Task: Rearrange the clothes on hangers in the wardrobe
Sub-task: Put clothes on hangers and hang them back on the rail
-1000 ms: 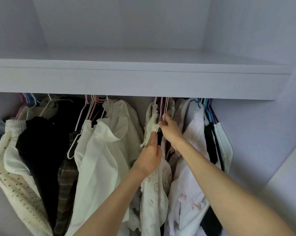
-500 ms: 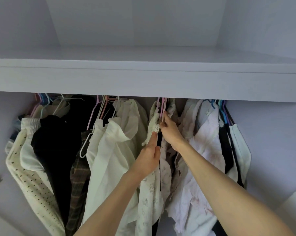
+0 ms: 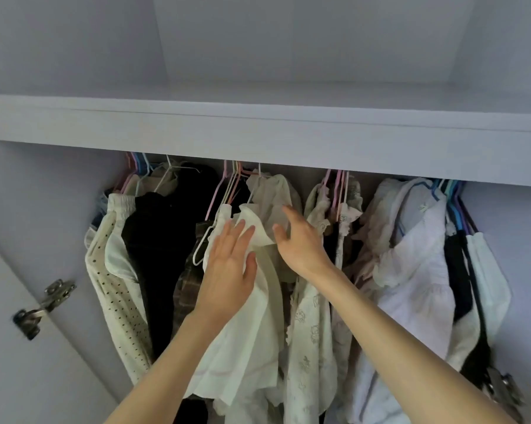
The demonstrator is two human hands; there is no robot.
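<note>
i've let go of the lace top (image 3: 322, 209); both hands, left hand (image 3: 230, 264) and right hand (image 3: 301, 243), fingers spread, now reach the cream blouse (image 3: 258, 316), next to shift.

A home wardrobe: clothes (image 3: 246, 301) on hangers (image 3: 227, 191) beneath a white shelf (image 3: 258, 139), hinged door (image 3: 44, 307).

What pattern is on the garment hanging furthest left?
Cream with small dark dots, clearest in the head view.

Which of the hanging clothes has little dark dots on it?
The cream garment at the far left of the rail, beside the black one. The other pale clothes show no dots.
</note>
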